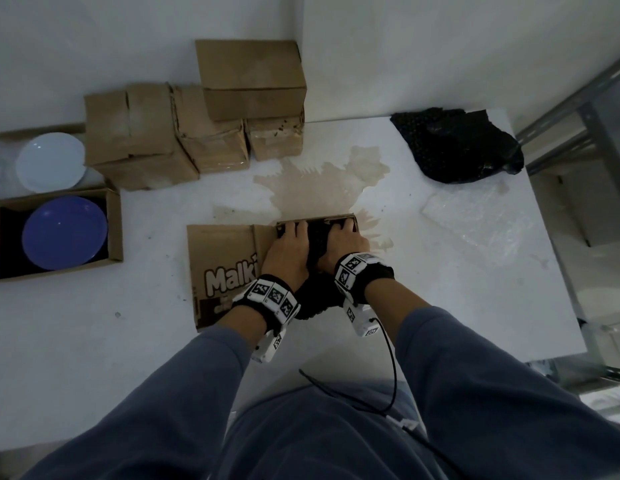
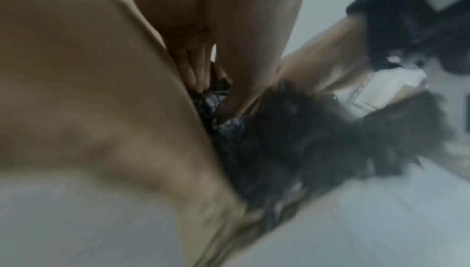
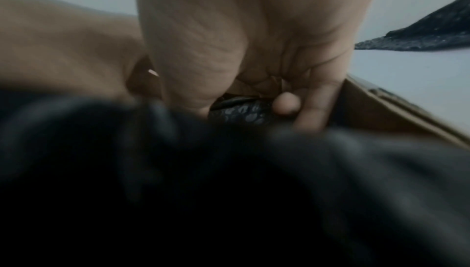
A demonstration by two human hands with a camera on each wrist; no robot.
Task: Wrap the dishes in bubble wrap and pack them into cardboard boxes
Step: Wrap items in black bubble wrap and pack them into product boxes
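While the white table (image 1: 440,289) is carrying a stack of closed boxes (image 1: 197,126) at its far side, an open box with a blue plate (image 1: 64,233) and a white plate (image 1: 50,161) are sitting at the left. Loose black bubble wrap (image 1: 453,143) is lying at the far right. Both forearms are reaching forward, close together. The left hand (image 1: 287,254) and right hand (image 1: 346,242) are curling their fingers round the black wrapped bundle (image 2: 292,130), pressing it into the open cardboard box (image 1: 225,251) at the centre.
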